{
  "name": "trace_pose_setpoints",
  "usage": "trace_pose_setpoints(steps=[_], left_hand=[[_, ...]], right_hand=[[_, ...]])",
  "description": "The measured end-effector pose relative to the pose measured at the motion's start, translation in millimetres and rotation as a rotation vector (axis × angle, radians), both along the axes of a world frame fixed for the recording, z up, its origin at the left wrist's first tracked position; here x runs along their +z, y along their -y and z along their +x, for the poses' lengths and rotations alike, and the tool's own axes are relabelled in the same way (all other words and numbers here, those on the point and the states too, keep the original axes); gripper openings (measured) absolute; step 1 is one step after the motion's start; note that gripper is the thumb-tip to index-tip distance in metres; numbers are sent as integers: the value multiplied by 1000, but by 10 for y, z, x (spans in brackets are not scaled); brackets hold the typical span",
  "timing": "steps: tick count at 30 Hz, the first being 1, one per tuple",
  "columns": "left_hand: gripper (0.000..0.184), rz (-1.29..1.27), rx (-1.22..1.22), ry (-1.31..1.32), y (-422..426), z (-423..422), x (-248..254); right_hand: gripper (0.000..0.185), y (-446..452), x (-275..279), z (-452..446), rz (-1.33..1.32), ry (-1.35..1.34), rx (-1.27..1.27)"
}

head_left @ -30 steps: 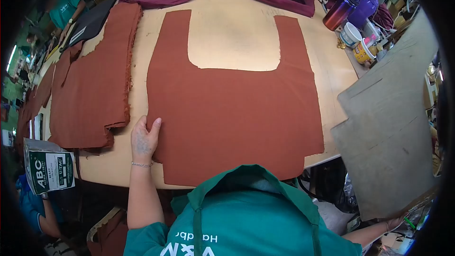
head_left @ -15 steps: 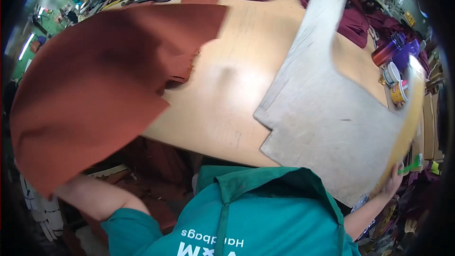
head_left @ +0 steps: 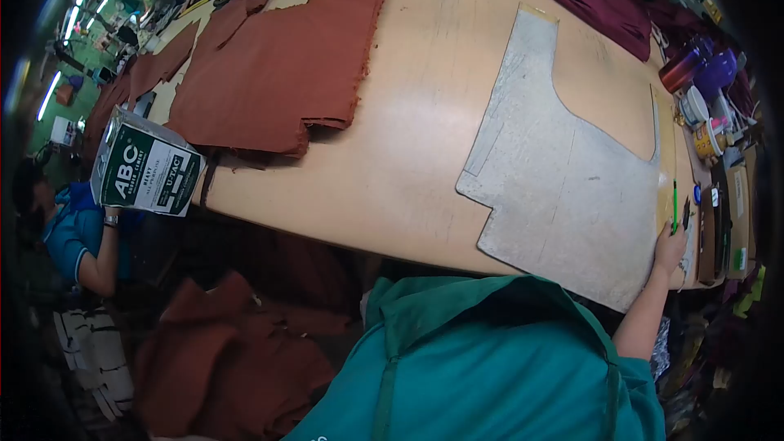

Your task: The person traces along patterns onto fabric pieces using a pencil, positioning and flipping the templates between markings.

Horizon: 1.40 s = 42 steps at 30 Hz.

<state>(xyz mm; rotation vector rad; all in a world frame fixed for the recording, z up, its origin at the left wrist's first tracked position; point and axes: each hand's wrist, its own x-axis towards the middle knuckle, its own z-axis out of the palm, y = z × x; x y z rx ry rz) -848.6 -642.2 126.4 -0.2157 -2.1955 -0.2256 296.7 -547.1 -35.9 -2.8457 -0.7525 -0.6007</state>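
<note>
My right hand (head_left: 671, 247) is closed around a green pen (head_left: 675, 206) at the right side of the table. It rests by the edge of a large grey pattern board (head_left: 563, 171), which lies flat with a notched left edge and a curved cut-out at the top right. My left hand is out of view. Left of the board, a rust-brown fabric piece (head_left: 278, 73) with a ragged right edge is spread on the tabletop (head_left: 408, 131).
At the left, another person's hand is under an ABC rubber cement can (head_left: 147, 165). Maroon fabric (head_left: 592, 4) lies at the far side. Cups (head_left: 696, 106), a purple bottle (head_left: 715, 73) and boxes (head_left: 739, 204) line the right. Rust-brown cloth (head_left: 220, 351) is heaped below.
The pattern board has come down flat onto the table. The rust-brown piece held up by my left arm is gone from there, and that arm has left view. The cement can is now visible.
</note>
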Motion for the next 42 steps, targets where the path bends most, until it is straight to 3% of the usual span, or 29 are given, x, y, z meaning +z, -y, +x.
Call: trace_pose_setpoints(steps=[6, 13, 15, 16, 17, 18, 20, 22, 24, 26, 30, 36, 42], left_hand=[[48, -235, 270, 125, 431, 152, -667], [51, -337, 381, 64, 83, 392, -633], [51, -298, 83, -162, -536, 778, -526], [51, -252, -215, -197, -1005, 1118, -483], [37, -31, -819, -54, -1551, 1514, -467], [21, -31, -1140, -19, -2124, 2288, -395], [13, -43, -1667, 102, -2971, 3665, -400], [9, -129, -2067, 177, -3507, 4581, -472], [8, -263, -2231, 211, -3982, 5116, -564], [13, -332, -2227, 47, -4308, 5419, -626], [19, -675, -2109, 161, -4580, 5519, -681], [19, -675, -2110, 267, -4680, 5490, -732], [16, -690, -2079, 137, -4696, 5540, -730]], right_hand=[[41, 34, -81, 106, -47, 35, -4], [40, 3, -65, 80, -60, 73, 2], [39, 8, -43, 59, -65, 74, 5], [39, 1, -39, 44, -66, 75, 8], [39, 6, -38, 17, -67, 76, 12], [38, 7, -27, -17, -68, 68, 4], [37, -20, 1, -38, -69, 58, 3], [36, 0, -44, 4, -21, 100, 28], [35, -6, -79, 7, 15, 114, 45], [34, 1, -66, -37, 38, 113, 47], [34, -17, -2, -102, 25, 51, 23], [36, -13, -26, -103, 34, 48, 25], [37, 2, -36, -89, 37, 46, 5]])
